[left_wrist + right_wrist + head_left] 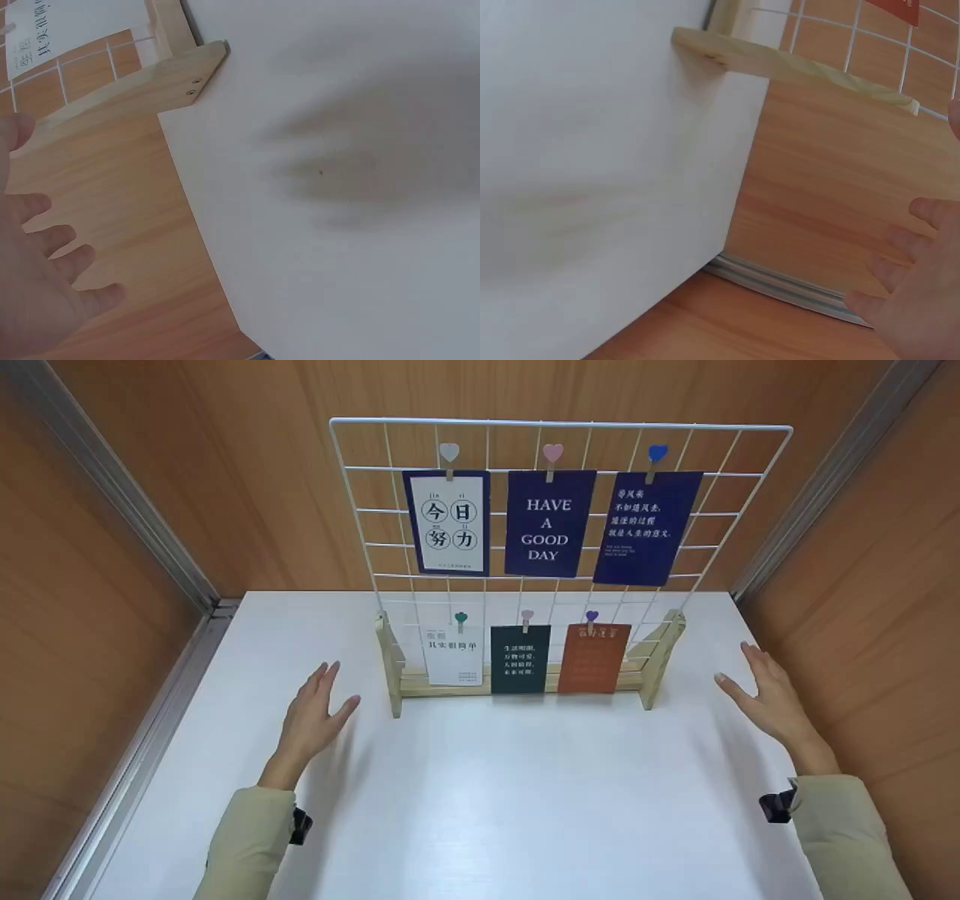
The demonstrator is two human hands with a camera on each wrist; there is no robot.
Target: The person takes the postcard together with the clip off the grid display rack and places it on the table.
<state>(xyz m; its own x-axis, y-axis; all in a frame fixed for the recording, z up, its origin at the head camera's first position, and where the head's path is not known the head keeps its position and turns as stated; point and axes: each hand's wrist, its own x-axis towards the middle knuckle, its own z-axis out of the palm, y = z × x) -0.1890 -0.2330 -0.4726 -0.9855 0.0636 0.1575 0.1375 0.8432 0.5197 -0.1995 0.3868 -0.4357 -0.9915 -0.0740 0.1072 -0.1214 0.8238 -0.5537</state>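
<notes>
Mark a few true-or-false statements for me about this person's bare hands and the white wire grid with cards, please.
1. The white wire grid stands in a pale wooden base. True.
2. The bare left hand grips the base. False: it is apart from it and holds nothing.
3. The bare right hand is empty. True.
4. The navy paper card reading "HAVE A GOOD DAY" has a green clip. False: it has a pink heart-shaped clip.
5. The orange-red paper card is rightmost in the lower row. True.

The sleeves are khaki; the wrist cameras, black.
</notes>
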